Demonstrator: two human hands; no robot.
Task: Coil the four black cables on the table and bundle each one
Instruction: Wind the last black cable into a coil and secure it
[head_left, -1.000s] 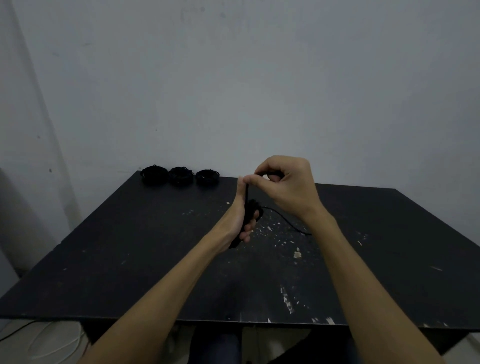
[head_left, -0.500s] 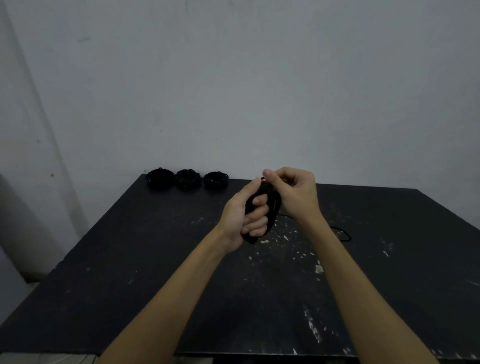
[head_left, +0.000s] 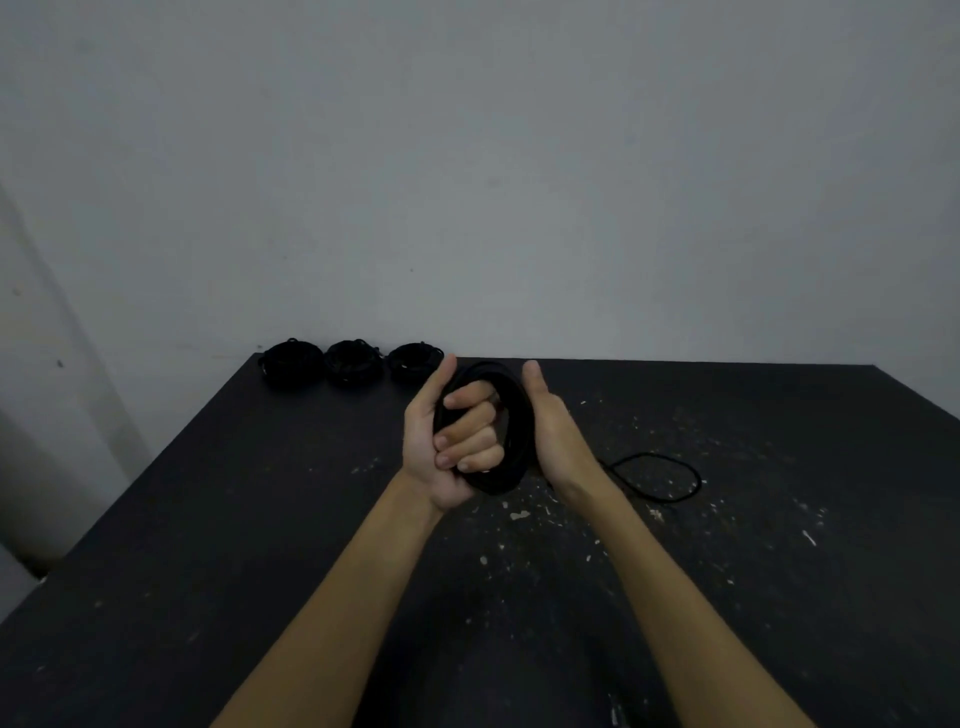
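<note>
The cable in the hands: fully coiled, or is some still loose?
Partly coiled. The left hand grips the coil, but a loose tail lies on the table.

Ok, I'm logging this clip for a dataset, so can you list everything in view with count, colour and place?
Bundled cable coils: three, black, in a row at the table's far left edge by the wall.
Cable being coiled: one, black, coil held upright between the hands above the table's middle.
Loose cable tail: one, black, looped on the table right of the right wrist.
Table: one, black, scuffed with pale specks.
Wall: one, grey, behind the table.
Left hand: one, fingers curled through the coil, gripping it.
Right hand: one, against the coil's right side; fingers hidden behind it.
</note>
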